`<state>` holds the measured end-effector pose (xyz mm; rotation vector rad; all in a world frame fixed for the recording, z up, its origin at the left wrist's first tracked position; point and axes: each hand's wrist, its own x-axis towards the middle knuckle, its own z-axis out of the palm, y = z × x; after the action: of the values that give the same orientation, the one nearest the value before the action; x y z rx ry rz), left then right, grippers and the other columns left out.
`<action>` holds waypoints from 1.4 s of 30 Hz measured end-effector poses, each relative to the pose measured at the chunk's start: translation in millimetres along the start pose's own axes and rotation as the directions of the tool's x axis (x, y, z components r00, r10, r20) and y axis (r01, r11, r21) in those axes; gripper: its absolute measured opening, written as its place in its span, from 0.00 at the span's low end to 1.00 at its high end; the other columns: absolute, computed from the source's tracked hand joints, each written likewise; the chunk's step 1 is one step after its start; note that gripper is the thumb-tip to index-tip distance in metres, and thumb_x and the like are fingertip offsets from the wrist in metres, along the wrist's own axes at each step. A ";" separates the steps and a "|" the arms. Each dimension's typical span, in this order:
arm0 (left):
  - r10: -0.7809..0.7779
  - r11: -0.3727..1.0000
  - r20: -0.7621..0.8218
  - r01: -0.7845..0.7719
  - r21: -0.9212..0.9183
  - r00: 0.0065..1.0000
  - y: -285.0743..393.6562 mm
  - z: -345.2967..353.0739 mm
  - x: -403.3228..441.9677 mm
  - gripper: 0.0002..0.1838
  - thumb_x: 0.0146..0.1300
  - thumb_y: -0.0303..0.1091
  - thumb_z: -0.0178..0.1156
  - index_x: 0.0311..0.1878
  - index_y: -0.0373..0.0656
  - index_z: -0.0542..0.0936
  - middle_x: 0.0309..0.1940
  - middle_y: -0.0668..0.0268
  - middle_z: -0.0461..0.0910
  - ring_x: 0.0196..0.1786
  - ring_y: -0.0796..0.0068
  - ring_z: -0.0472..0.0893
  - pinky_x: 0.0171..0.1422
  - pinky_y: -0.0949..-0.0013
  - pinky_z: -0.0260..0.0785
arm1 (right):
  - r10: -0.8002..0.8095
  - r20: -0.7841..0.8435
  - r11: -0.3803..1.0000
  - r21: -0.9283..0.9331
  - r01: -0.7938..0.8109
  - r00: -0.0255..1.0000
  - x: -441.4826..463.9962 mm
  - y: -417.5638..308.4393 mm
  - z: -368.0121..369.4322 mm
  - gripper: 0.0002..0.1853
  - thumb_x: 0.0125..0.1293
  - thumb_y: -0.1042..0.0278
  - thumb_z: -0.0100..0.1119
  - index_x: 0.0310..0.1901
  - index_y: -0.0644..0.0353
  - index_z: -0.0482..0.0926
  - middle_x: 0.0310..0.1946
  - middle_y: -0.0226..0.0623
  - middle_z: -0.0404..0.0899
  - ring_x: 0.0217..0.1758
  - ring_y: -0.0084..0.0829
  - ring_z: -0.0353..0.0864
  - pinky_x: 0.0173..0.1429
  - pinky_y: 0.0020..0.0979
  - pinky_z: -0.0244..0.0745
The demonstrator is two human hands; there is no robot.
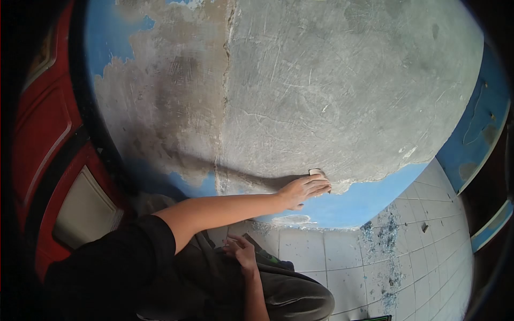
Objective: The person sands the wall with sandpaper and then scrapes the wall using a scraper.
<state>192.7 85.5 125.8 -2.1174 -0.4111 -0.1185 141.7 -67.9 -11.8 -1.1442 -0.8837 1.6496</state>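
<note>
Tool (pixel 317 172): small, pale, mostly hidden by fingers, at wall (pixel 321 96), near bottom edge where bare grey meets blue paint (pixel 342 206). My left hand (pixel 304 191) grasping it, palm side to wall. My right hand (pixel 241 252) by lap, fingers loosely curled; can't tell if holding anything. Blue flakes (pixel 390 251) on tiled floor (pixel 342 278), off wall's lower right corner.

Red door (pixel 48 128) with pale panel (pixel 85 208), white tiled floor (pixel 342 278), blue panel (pixel 478 120) at right
</note>
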 end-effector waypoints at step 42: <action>-0.123 0.991 -0.098 0.127 0.035 0.988 -9.8 -6.4 -0.8 0.42 0.52 0.49 0.52 0.69 0.42 0.52 0.67 0.69 0.54 0.71 0.75 0.48 0.75 0.64 0.30 | 0.043 0.037 0.996 -0.076 -0.040 0.998 -2.3 7.6 -2.1 0.19 0.59 0.64 0.61 0.51 0.61 0.73 0.42 0.38 0.79 0.40 0.26 0.79 0.41 0.25 0.75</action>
<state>189.2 84.8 136.9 -2.0360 -0.4846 -0.2808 141.9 -72.4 -18.6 -1.1928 -0.9600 1.6895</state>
